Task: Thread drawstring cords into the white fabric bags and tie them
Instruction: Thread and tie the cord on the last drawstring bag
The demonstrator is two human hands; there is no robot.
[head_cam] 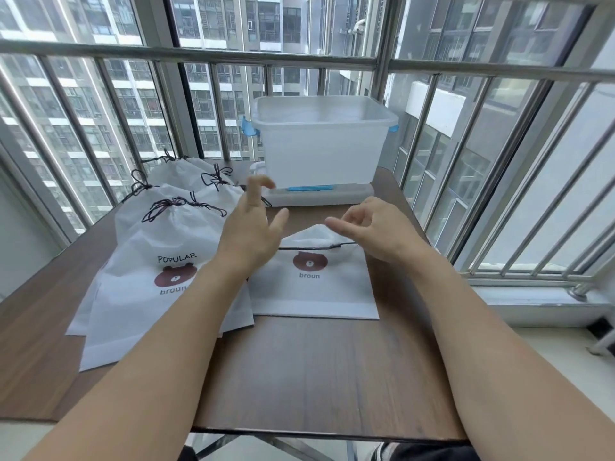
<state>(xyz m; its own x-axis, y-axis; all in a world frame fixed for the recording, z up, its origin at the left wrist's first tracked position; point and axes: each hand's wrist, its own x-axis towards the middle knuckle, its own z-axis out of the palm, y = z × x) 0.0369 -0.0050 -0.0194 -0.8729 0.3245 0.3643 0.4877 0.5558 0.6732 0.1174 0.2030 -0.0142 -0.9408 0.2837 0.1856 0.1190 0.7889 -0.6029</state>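
Note:
A white fabric bag (316, 294) with a brown bear print and the word "broun" lies flat at the table's middle. Its top is gathered to a point. A black cord (312, 247) runs straight across it, with a small knot near its right end. My left hand (248, 227) hovers over the bag's left top corner, its fingers spread and holding nothing. My right hand (372, 227) hovers over the right top corner with the forefinger stretched left and the other fingers loosely curled. The cord's ends pass out of sight beneath both hands.
A pile of white bags (156, 261) with tied black cords lies to the left. A translucent plastic bin (319, 144) with blue latches stands on its lid at the table's far edge. Metal window bars enclose the far and right sides. The near table (316, 377) is bare wood.

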